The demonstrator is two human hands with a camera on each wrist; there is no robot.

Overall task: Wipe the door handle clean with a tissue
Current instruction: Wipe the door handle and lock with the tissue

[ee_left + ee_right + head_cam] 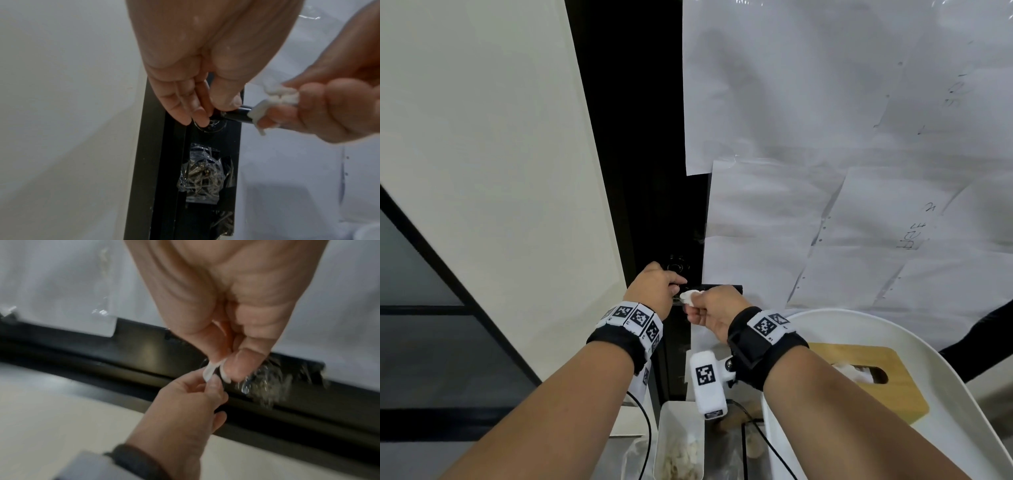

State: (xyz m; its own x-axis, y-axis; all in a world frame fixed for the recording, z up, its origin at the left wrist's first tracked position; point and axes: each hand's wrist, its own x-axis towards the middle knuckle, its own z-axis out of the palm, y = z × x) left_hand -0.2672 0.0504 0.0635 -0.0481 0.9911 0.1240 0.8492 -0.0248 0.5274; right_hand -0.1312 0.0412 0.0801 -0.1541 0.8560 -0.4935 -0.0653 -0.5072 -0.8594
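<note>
Against a black door frame papered with white sheets, a crumpled white tissue is pinched round the black lever door handle by the right hand; the left hand, fingers curled, steadies the handle's base. Firm, full-length strokes are advised.

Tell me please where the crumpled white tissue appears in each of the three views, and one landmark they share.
Head view: crumpled white tissue just below centre, pinched in the right hand.
Left wrist view: at the right edge, wrapped round the black door handle.
Right wrist view: near centre, a small white strip between the fingertips.
Shared landmark: the left hand, close beside the tissue in all three.
</note>
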